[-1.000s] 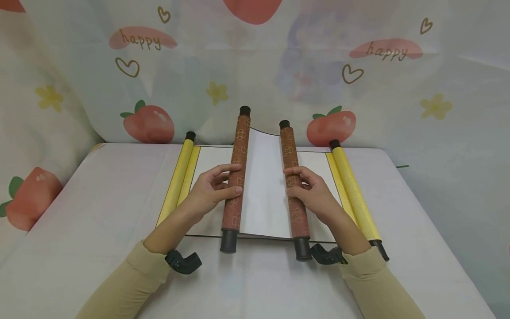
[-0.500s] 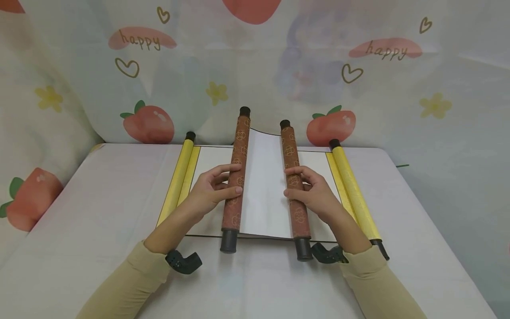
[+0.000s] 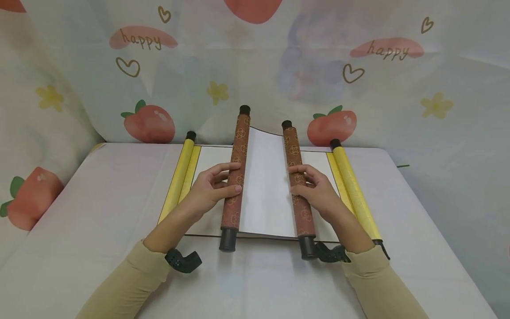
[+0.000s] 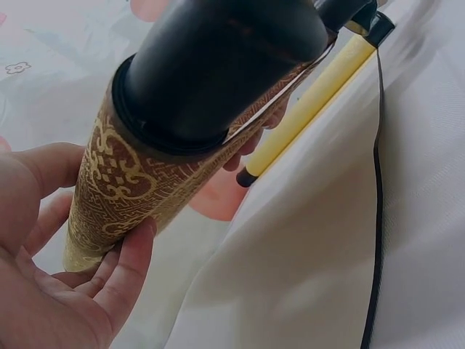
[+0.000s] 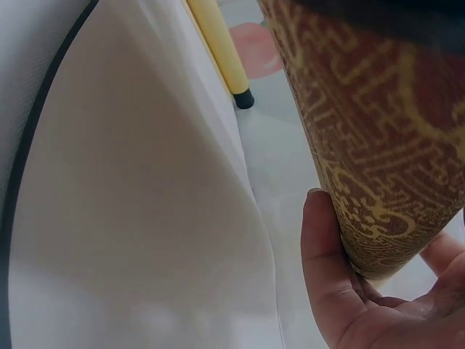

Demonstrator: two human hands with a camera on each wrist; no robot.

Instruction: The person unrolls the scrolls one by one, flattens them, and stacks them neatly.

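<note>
A brown scroll with gold patterns and black end knobs is held part-unrolled above the table, a strip of white paper (image 3: 264, 190) stretched between its two rolled ends. My left hand (image 3: 207, 188) grips the left roll (image 3: 240, 137), thumb and fingers around it. The right roll (image 3: 294, 148) is gripped by my right hand (image 3: 318, 192). Close up in the left wrist view, fingers curl round the patterned roll (image 4: 120, 174). In the right wrist view the other roll (image 5: 378, 131) rests between thumb and fingers, its near end cut off by the frame.
Beneath the brown scroll lies a second, spread scroll with white paper (image 3: 215, 155). Its yellow left roll (image 3: 181, 175) and yellow right roll (image 3: 354, 190) flank my arms. A pale cloth covers the table (image 3: 99, 199), and a fruit-print backdrop (image 3: 255, 66) stands behind.
My right hand has shifted slightly to the right with its roll, widening the white strip between the two rolls. My left hand has hardly moved.
</note>
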